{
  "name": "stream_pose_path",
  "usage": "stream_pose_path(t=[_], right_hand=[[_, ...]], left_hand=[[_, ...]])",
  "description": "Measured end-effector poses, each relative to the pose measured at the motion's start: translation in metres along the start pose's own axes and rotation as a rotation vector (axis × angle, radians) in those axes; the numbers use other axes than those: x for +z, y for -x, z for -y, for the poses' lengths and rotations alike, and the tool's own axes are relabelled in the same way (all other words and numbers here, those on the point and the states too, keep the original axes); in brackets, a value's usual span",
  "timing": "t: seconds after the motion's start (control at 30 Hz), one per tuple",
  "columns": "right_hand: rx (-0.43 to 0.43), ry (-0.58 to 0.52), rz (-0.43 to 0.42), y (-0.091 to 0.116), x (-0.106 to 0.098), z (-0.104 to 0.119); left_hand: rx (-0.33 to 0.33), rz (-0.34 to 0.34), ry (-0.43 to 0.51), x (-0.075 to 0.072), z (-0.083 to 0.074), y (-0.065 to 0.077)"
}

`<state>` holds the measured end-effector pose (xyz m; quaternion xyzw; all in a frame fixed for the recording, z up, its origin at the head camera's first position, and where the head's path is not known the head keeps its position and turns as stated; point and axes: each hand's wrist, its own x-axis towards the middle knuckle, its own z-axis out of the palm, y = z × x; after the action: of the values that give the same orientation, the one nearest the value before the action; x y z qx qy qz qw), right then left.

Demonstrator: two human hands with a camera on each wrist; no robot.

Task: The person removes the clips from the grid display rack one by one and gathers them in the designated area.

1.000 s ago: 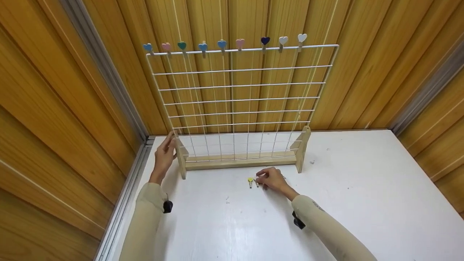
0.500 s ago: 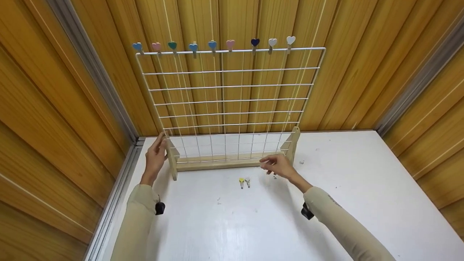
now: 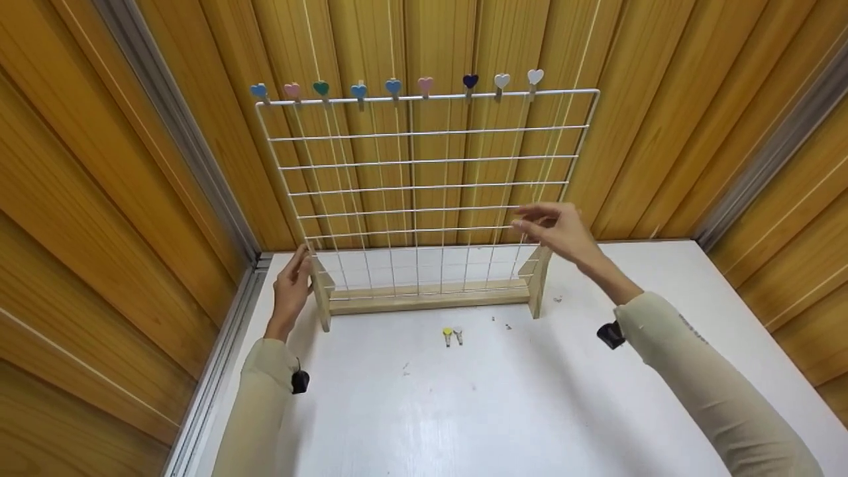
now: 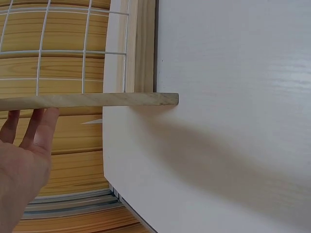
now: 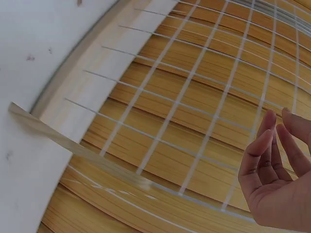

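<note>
In the head view my left hand (image 3: pixel 291 288) touches the left wooden end piece (image 3: pixel 321 298) of a rack; in the left wrist view its fingertips press against that wood (image 4: pixel 87 100). My right hand (image 3: pixel 563 232) is raised before the lower right of the white wire grid (image 3: pixel 414 162). In the right wrist view, its fingers (image 5: pixel 262 138) are bent with the tips close together. I cannot tell whether something small is between them. A yellow-topped clip (image 3: pixel 448 336) and a pale clip (image 3: pixel 458 336) lie side by side on the white table (image 3: pixel 424 411).
Several small heart-topped clips line the grid's top bar, among them a green one (image 3: pixel 321 88), a dark blue one (image 3: pixel 470 81) and a white one (image 3: pixel 535 77). Behind the rack stands a wood-plank wall (image 3: pixel 636 132). Small dark specks (image 3: pixel 508 326) dot the table.
My right hand has risen from beside the two clips on the table, moving up and right to the grid. My left hand stays at the end piece.
</note>
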<state>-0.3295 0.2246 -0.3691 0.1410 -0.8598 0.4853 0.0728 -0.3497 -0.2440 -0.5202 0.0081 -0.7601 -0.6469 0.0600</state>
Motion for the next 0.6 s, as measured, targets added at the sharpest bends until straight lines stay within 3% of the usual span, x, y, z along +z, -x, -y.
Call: stream_pose_path(t=[0.23,0.5,0.6], right_hand=[[-0.124,-0.026,-0.194,-0.022,-0.038,0.059],[-0.169,-0.056,-0.355,-0.04,-0.052,0.109],[-0.171,-0.079,-0.365,-0.049,-0.056,0.117]], left_hand=[[0.02,0.003,0.003,-0.001,0.0,0.0],[0.025,-0.015,0.018,0.002,-0.002,0.001],[0.018,-0.015,0.024,0.002,-0.002,0.003]])
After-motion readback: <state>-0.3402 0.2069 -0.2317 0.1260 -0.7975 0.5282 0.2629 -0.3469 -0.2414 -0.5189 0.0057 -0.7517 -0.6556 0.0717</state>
